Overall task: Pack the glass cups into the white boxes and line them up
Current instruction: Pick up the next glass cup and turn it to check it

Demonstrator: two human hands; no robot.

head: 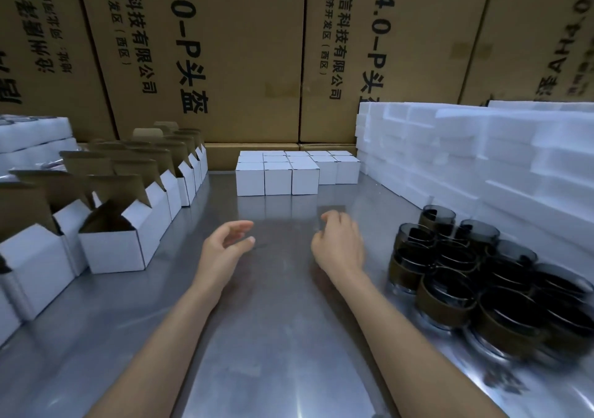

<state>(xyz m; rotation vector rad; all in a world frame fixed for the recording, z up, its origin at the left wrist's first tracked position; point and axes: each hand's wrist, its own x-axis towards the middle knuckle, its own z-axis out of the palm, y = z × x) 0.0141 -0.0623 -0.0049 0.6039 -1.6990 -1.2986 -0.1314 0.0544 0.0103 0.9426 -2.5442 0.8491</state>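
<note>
Several dark glass cups with brown bands stand packed together at the right of the metal table. At the left, several open white boxes stand in rows with their brown flaps up. Closed white boxes are lined up in rows at the back centre. My left hand hovers over the table's middle, fingers loosely curled and holding nothing. My right hand hangs beside it, fingers loosely bent down, also holding nothing.
White foam blocks are stacked high at the back right, behind the cups. More foam lies at the far left. Big brown cartons with printed text wall off the back of the table.
</note>
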